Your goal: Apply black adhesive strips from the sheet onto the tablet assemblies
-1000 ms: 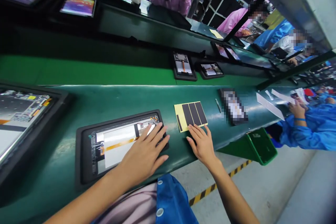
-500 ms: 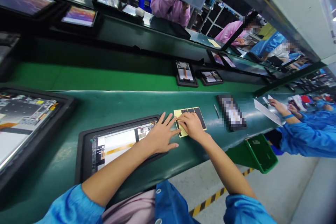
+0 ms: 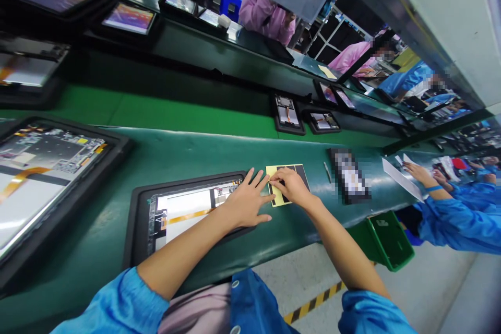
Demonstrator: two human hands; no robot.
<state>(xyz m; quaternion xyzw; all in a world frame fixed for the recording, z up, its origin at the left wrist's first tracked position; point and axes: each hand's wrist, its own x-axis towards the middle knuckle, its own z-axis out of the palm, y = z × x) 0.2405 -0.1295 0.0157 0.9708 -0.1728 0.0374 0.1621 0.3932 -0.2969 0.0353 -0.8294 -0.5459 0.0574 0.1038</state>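
My left hand [image 3: 248, 202] lies with fingers spread across the right end of an opened tablet [image 3: 188, 207], which sits in a black frame. Its fingertips reach the left edge of a yellow backing sheet [image 3: 278, 199] that carries black stickers [image 3: 301, 173]. Over that sheet, my right hand [image 3: 291, 186] has thumb and forefinger pinched together near its left edge. What lies between those fingertips is too small to make out. A thin pen-like tool [image 3: 327, 172] rests on the bench right of the sheet.
Another opened tablet [image 3: 43, 167] fills the bench's left side. A blurred-out device [image 3: 349, 176] lies to the right, near a co-worker's hand [image 3: 418, 173] and a white sheet [image 3: 401, 180]. Beyond, framed devices [image 3: 288, 115] sit on a green belt [image 3: 176, 117]. A green bin [image 3: 391, 242] hangs below the bench edge.
The camera view has shifted slightly, moving the scene rightward in the picture. My left hand stays spread over the tablet. My right fingertips remain pinched by the sheet's left edge.
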